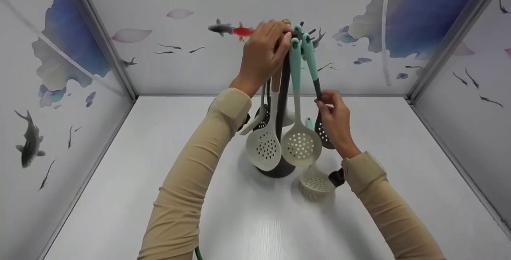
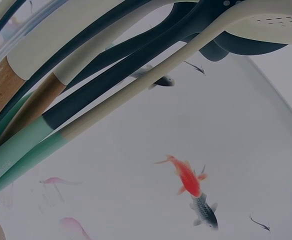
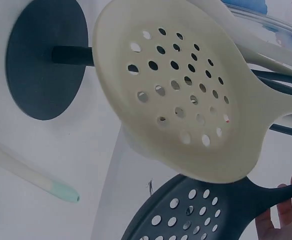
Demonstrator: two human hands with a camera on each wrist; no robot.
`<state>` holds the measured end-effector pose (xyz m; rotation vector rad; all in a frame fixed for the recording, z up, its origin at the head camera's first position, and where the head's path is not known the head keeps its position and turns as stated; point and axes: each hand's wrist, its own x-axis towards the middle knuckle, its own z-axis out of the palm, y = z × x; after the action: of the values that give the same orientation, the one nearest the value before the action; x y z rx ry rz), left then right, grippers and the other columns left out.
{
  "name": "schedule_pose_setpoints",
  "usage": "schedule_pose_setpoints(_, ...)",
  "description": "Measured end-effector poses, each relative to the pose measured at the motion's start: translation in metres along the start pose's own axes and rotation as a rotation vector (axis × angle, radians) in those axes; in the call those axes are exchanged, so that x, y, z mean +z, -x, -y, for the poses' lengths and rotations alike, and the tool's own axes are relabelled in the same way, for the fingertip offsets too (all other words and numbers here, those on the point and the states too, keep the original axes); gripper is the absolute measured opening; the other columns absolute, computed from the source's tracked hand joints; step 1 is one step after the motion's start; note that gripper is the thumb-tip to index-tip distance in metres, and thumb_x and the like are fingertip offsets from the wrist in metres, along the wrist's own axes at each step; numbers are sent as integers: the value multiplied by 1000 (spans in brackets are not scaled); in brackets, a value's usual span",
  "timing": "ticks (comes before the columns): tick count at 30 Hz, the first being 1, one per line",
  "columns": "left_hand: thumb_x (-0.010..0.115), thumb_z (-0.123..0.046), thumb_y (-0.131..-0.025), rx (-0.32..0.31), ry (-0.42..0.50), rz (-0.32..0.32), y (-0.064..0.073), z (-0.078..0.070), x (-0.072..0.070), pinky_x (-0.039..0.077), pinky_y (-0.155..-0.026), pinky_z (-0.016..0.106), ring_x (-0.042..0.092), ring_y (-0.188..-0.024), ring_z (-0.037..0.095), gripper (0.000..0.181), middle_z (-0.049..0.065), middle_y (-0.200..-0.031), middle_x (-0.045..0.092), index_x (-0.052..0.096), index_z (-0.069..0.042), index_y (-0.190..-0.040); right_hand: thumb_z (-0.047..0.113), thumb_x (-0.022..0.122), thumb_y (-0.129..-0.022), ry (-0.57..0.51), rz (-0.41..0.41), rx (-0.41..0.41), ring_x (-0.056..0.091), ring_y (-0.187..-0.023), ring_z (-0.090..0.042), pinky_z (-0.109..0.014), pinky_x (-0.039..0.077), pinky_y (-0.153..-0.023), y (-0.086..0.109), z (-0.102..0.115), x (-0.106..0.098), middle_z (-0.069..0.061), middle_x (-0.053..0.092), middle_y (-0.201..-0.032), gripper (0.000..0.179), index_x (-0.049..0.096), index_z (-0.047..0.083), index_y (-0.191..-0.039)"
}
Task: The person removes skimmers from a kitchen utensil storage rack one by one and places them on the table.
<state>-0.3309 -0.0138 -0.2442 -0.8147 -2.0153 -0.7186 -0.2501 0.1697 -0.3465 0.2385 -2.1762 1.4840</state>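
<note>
A dark utensil stand (image 1: 279,171) with a round base holds several hanging kitchen tools. My left hand (image 1: 265,48) grips the top of this stand, beside a small gold knob. Lower on the right, my right hand (image 1: 335,116) pinches the dark shaft of a black skimmer (image 1: 324,135), whose mint handle reaches the hanger. In the right wrist view, fingers of the right hand (image 3: 286,217) lie behind that shaft. A cream skimmer (image 1: 293,132) with a mint handle hangs in front, and a white skimmer (image 1: 255,138) with a wooden handle hangs to its left.
Another cream skimmer (image 1: 317,182) lies on the white table (image 1: 159,172) to the right of the base, its mint handle end (image 3: 63,189) pointing away. Behind the front tools hang further dark and pale utensils. Printed wall panels (image 1: 179,68) enclose the back and sides.
</note>
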Motion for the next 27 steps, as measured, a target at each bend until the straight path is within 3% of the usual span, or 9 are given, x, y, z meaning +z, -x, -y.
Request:
schedule_pose_setpoints(3,41,-26,-96,2,3,-1,0,0,0,41,-91,16,53,-98,16,30,4,-105,63,63,-9,-108,-4,46,-93,31,-12,-11,58,-98,-29,-22,45,-83,2,3,-1,-22,58,-100,22,51,-9,-114)
schedule_pose_setpoints(10,42,-25,-95,4,10,-11,-1,0,-1,42,-89,17,54,-97,16,29,4,-103,64,64,-10,-106,3,48,-94,49,-30,-64,57,-95,-21,-17,44,-81,-4,-29,0,-16,59,-98,19,54,-2,-112)
schedule_pose_setpoints(14,42,-26,-95,-4,2,0,-1,0,0,41,-90,16,54,-97,16,29,3,-105,64,63,-10,-108,4,48,-95,49,-19,-82,57,-94,-18,-19,46,-82,-2,-33,0,-13,60,-98,19,53,-1,-112)
schedule_pose_setpoints(23,42,-26,-95,-6,11,-2,-2,-1,1,42,-89,17,53,-95,17,29,4,-103,63,63,-10,-106,2,48,-94,-17,-11,-73,58,-93,-16,-18,48,-81,3,-30,-3,-12,58,-98,20,51,-2,-114)
schedule_pose_setpoints(27,42,-25,-95,-4,21,-5,-2,-2,-1,43,-87,18,53,-95,17,29,4,-102,63,63,-9,-105,-1,48,-93,-68,-21,-34,59,-91,-17,-18,49,-78,6,-11,-12,-16,57,-99,22,49,-5,-115)
